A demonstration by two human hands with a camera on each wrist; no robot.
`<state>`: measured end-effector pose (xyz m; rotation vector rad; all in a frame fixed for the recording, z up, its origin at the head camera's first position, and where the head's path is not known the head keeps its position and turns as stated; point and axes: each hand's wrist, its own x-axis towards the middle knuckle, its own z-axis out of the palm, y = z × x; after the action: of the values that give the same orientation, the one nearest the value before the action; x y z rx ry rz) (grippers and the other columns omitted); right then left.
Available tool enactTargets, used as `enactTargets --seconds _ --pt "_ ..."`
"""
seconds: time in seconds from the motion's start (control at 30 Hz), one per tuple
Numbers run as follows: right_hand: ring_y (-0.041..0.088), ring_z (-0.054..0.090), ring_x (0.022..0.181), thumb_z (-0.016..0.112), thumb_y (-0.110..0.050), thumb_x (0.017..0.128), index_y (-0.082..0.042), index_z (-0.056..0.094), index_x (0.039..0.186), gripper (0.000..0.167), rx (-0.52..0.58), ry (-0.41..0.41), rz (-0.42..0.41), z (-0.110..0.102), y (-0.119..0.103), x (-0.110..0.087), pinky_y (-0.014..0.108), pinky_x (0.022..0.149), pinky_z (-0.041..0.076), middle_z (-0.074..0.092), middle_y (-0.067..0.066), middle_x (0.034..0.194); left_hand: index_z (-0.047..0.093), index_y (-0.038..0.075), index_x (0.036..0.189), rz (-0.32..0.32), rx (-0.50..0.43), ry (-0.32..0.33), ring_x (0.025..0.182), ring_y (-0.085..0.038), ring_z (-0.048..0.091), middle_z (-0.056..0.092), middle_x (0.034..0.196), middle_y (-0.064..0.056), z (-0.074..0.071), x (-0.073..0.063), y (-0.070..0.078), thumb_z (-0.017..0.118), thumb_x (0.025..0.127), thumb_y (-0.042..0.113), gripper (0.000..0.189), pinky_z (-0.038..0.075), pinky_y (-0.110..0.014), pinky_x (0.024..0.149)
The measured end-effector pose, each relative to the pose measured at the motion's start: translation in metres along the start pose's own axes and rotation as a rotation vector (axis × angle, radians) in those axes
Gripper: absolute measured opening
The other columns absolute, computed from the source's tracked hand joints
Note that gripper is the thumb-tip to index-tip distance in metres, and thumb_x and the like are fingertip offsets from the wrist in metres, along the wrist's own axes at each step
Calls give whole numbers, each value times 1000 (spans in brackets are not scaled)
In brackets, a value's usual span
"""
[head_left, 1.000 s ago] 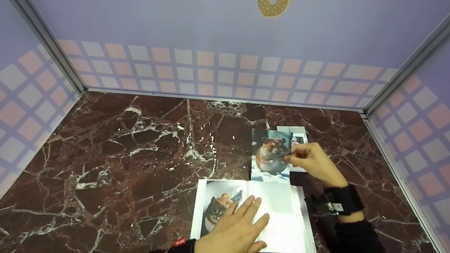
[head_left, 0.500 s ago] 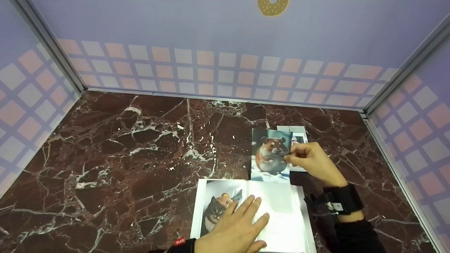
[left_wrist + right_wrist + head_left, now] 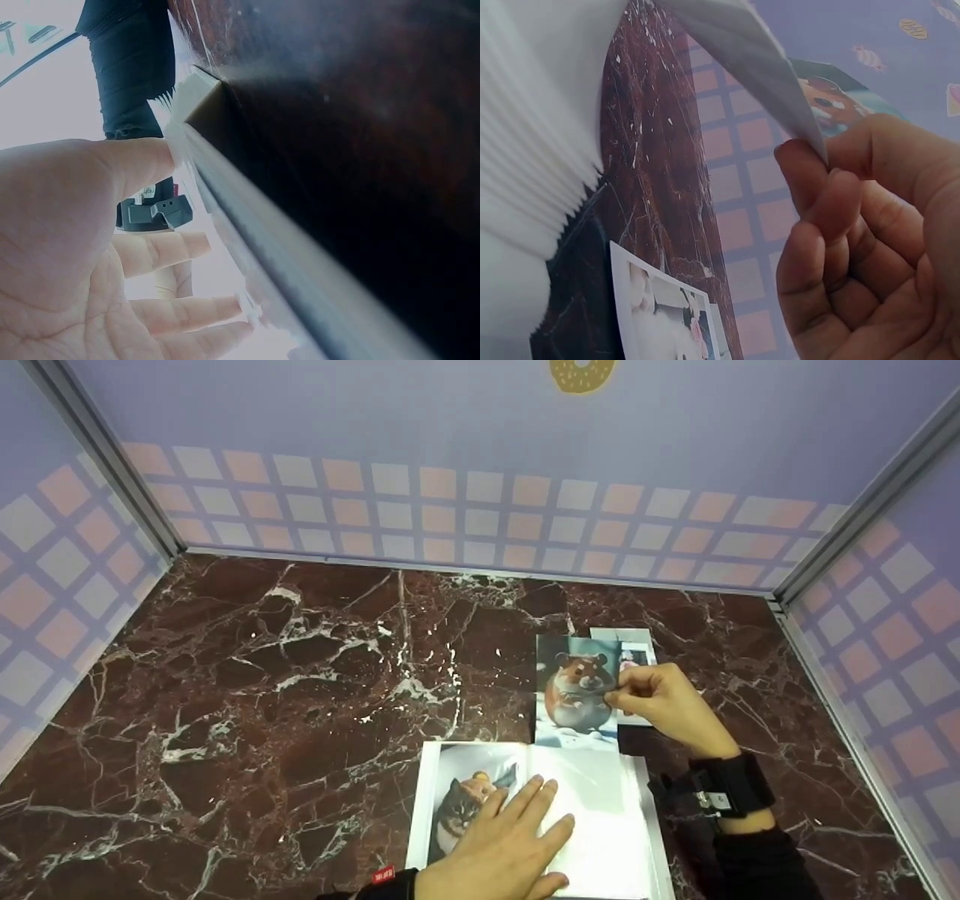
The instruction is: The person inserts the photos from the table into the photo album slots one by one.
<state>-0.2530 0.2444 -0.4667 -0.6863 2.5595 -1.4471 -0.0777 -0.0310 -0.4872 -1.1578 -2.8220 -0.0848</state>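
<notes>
Holding almost unchanged over the last second, seemingly pausing mid-work.
Pinching the right edge of a glossy, rectangular brown-hamster photo (image 3: 576, 690) with the right hand (image 3: 664, 703), right at the top of an open white photo album (image 3: 615, 847); can't tell whether tucked in. Resting the spread left hand (image 3: 499, 844) across both pages. Spotting a red tag (image 3: 383, 875) by the left wrist, with white lettering too small to read.

"What is in front of you?"
"My table (image 3: 262, 735), dark red with pale marble veins."
"And lying on it?"
"My open album (image 3: 654, 829), on the side nearest me, and some photos (image 3: 667, 319) just beyond its right-hand page."
</notes>
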Motion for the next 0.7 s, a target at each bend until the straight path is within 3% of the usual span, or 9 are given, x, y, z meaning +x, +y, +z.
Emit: enactTargets --seconds 0.2,0.7 --pt "2 42 55 79 -10 97 -10 79 87 11 -12 -6 -1 0 -2 -1 19 54 35 65 10 68 60 28 149 -1 14 14 151 -29 51 53 161 -13 1 0 1 64 100 63 61 54 -49 107" --pt "2 48 56 78 -7 96 -10 81 89 8 -22 5 16 0 -3 -1 18 55 39 73 21 77 60 28 148 -1 31 22 148 -28 54 57 155 -11 0 -1 2 66 99 64 61 53 -48 106"
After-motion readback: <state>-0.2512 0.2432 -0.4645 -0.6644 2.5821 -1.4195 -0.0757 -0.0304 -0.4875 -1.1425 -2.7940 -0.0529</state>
